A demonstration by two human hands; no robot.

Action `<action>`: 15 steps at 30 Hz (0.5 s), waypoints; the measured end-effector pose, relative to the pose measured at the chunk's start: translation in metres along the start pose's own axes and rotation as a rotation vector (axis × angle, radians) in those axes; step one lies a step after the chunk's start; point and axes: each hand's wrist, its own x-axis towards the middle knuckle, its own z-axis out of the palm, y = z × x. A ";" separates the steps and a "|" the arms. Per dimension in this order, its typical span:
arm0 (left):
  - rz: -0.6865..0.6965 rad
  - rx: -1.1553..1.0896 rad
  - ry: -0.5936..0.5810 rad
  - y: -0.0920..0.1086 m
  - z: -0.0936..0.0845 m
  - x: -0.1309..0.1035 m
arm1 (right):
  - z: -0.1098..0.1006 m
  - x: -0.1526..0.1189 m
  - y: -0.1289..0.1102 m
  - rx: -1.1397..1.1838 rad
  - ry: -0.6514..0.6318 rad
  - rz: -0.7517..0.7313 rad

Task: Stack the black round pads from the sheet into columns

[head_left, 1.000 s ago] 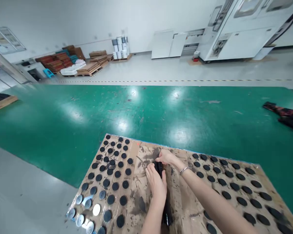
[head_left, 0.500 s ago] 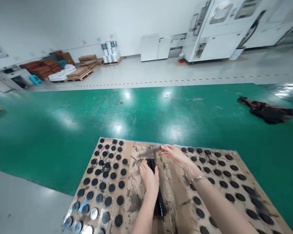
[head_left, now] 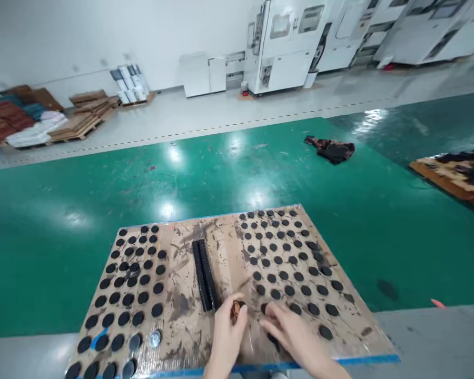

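My left hand (head_left: 226, 334) is at the near middle of a brown cardboard-covered board (head_left: 231, 231). Its thumb and fingers pinch a small black disc with an orange-copper mark (head_left: 237, 309), held tilted. To its right, my right hand (head_left: 296, 334) is low over the board with its fingers curled together. Dark round shapes show beside and under those fingertips, but what they grip is partly hidden. Just beyond my left hand lie two long black rows (head_left: 204, 273), side by side. Black discs (head_left: 305, 290) stand spaced out on the right part of the board, and more discs (head_left: 142, 297) on the left.
The board has dark smears and blue tape (head_left: 367, 360) along its near edge. Beyond it is green floor (head_left: 205, 179) with a dark cloth heap (head_left: 334, 150). Another loaded board (head_left: 458, 179) is at far right. White machines (head_left: 288, 52) and stacked pallets (head_left: 79, 118) line the back.
Both hands have come from the board's far middle to its near side. My left hand has left the black rows and now holds a marked disc. The view has swung right.
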 end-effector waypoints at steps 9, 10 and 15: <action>-0.014 0.131 -0.169 -0.008 0.030 -0.025 | -0.001 -0.031 -0.006 0.193 0.118 -0.087; -0.016 0.115 -0.198 -0.006 0.032 -0.026 | -0.006 -0.033 -0.009 0.263 0.137 -0.072; -0.025 0.160 -0.186 -0.006 0.033 -0.031 | 0.011 -0.042 0.028 0.073 0.202 -0.073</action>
